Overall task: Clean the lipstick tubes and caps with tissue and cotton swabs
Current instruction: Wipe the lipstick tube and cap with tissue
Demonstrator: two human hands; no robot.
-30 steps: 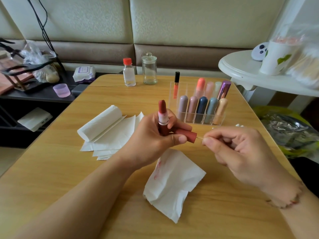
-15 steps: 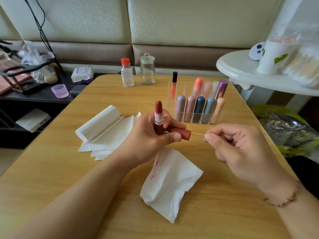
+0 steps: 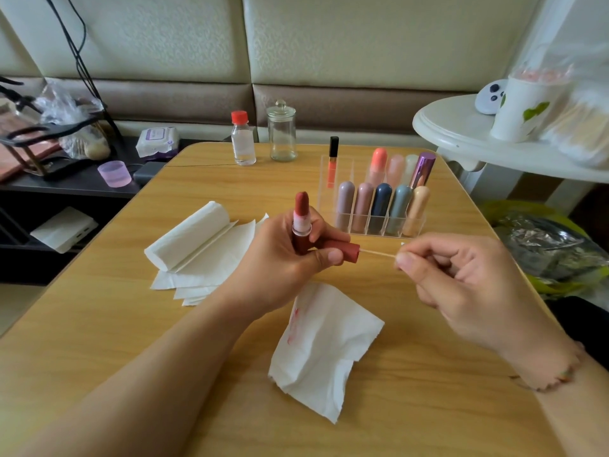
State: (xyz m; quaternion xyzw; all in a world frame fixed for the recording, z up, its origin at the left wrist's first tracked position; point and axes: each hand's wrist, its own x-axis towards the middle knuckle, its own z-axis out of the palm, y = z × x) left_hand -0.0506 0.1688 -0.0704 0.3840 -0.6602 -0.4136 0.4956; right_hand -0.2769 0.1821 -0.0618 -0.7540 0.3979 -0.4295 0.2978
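My left hand (image 3: 283, 258) grips an uncapped dark red lipstick tube (image 3: 301, 219) upright, its bullet pointing up. The same hand holds the matching red cap (image 3: 344, 250) sideways between thumb and fingers, open end to the right. My right hand (image 3: 461, 285) pinches a cotton swab (image 3: 379, 253) whose far tip is at or inside the cap's mouth. A crumpled white tissue (image 3: 326, 347) with red smears lies on the wooden table (image 3: 445, 407) just below both hands.
A tissue roll with unrolled sheets (image 3: 197, 245) lies left. A clear organiser (image 3: 379, 199) holds several capped lipsticks behind my hands. A small bottle (image 3: 243, 138) and glass jar (image 3: 281, 131) stand at the table's far edge. A white side table (image 3: 478, 140) is right.
The right hand has drawn the swab further out to the right, so more of its stick shows outside the cap. The left hand keeps its hold on tube and cap.
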